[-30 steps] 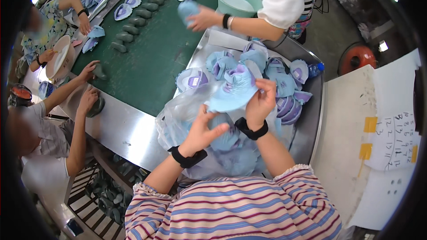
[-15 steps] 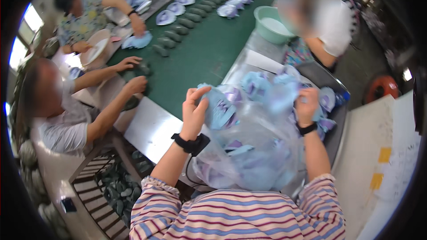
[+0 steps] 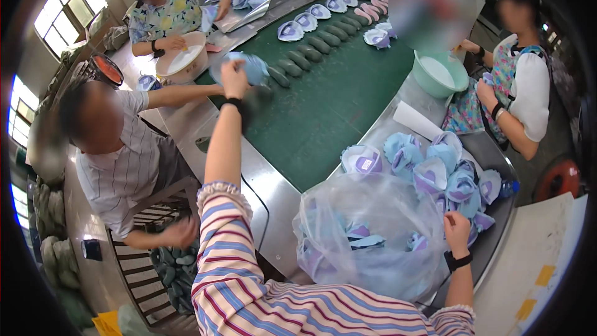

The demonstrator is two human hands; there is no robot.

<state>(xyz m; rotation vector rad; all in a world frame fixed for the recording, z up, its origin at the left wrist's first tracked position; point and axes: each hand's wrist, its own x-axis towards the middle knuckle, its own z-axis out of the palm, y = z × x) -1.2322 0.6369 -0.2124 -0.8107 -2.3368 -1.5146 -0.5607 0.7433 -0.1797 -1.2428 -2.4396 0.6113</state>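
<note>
We observe: clear crinkled plastic bag, glossy; matt blue-and-purple cloth-like shoe uppers; wide flat green work surface, matt; smooth grey metal table edge, shiny.

Bag is up front, shoe uppers heaped behind it — right hand just at the bag's right side. Shoe lasts run along the surface further back, basin off to their right — crate down left.

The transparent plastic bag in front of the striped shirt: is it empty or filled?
Not empty: light-blue and purple fabric pieces show inside the transparent plastic bag.
</note>
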